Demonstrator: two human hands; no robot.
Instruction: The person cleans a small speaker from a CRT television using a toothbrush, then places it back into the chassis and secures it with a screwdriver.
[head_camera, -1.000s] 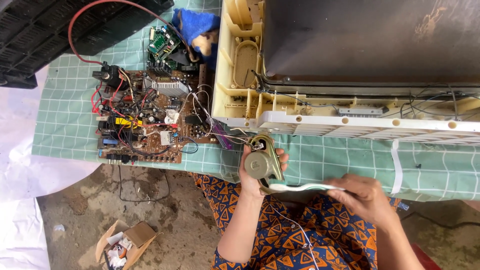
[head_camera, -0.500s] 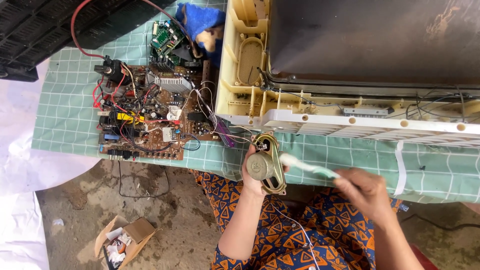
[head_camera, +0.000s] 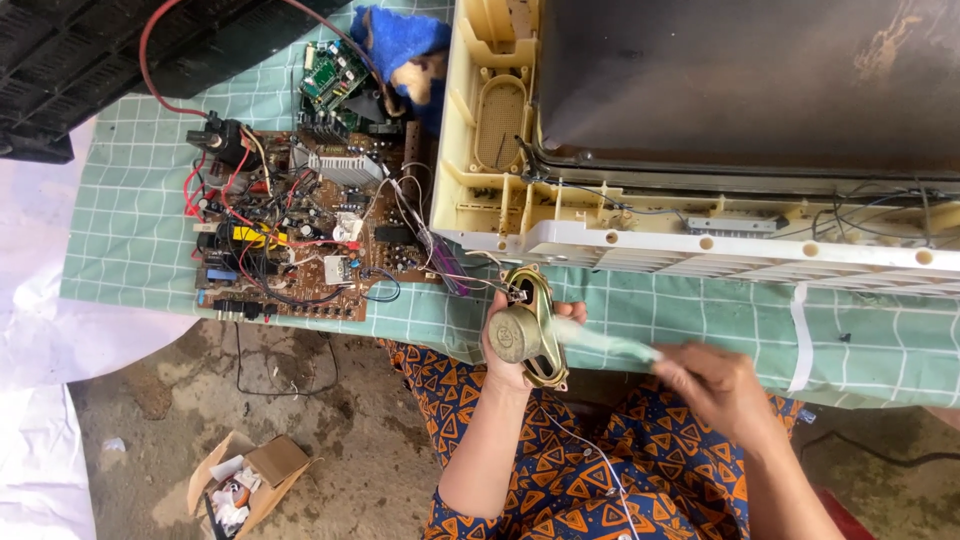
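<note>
Speaker (head_camera: 527, 330), oval and magnet-heavy with thin wires, sits gripped by its rim in my left hand (head_camera: 510, 350) at the bench's near edge, while my right hand (head_camera: 715, 385) pinches a pale brush (head_camera: 600, 342) against it.

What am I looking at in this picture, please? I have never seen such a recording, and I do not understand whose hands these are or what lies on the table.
The picture comes from a camera worn on a person's head, looking down at their own two bare hands. The left hand holds a small oval speaker, with thin wires running from it. The right hand holds a pale brush-like tool against the speaker; it is blurred, so its exact kind is hard to tell. In front lies a table under a green checked cloth. On it rest a brown circuit board with many wires and the cream casing of an opened television. On the ground sits a small cardboard box.
</note>
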